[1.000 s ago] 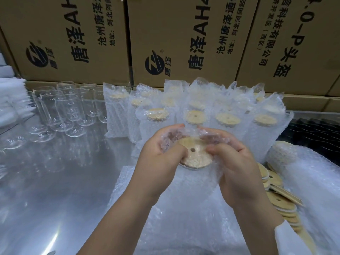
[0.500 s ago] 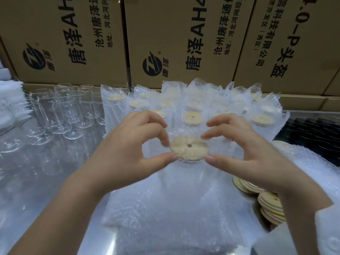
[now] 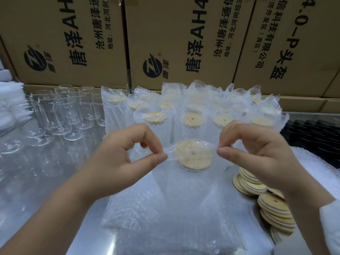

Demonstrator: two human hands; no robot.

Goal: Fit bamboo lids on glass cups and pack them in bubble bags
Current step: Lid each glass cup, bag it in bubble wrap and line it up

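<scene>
A glass cup with a round bamboo lid (image 3: 192, 155) stands upright inside a clear bubble bag (image 3: 171, 183) at the centre. My left hand (image 3: 121, 155) pinches the bag's top edge on the left between thumb and forefinger. My right hand (image 3: 257, 153) pinches the top edge on the right the same way. The bag's mouth is stretched flat between the two hands, over the lid. The cup's body is blurred behind the bubble film.
Several bagged, lidded cups (image 3: 191, 115) stand in rows behind. Bare glass cups (image 3: 62, 115) stand at the back left. Loose bamboo lids (image 3: 265, 201) are piled at the right, a stack of flat bubble bags (image 3: 165, 227) lies in front. Cardboard cartons (image 3: 165, 37) wall the back.
Both hands came off the lid, where they pressed the bag down, and moved apart to the bag's top corners. The bagged cup now stands further from me.
</scene>
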